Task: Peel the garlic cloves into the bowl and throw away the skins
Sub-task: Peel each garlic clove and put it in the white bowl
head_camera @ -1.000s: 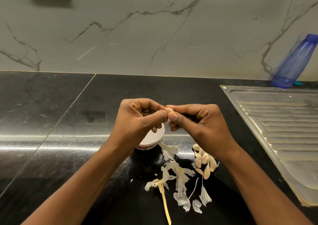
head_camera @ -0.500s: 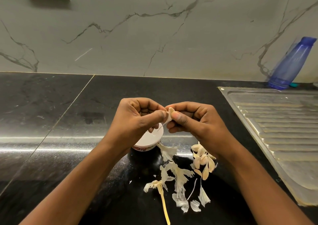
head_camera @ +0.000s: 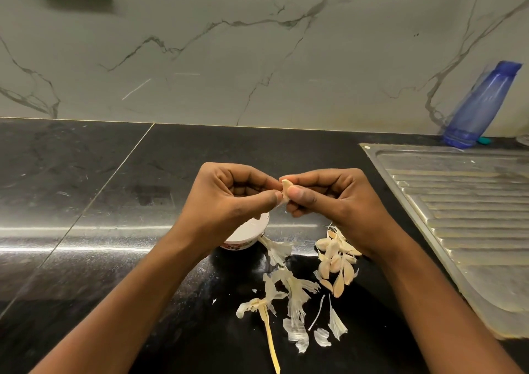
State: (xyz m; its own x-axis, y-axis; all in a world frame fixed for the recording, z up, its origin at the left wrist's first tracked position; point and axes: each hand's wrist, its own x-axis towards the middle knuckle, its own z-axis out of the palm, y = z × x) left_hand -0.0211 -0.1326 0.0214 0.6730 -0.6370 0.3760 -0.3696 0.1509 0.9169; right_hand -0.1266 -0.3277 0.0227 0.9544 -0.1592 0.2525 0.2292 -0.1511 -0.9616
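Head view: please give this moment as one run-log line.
step: peeling | left hand: pinches garlic clove skin | right hand: holds garlic clove | bowl: under left hand | skins: on counter

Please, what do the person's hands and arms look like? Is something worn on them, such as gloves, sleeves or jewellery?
Both hands are bare: the left hand and the right hand show no gloves, rings or bandages. The left forearm and the right forearm are uncovered too, with no sleeve, watch or bracelet in view.
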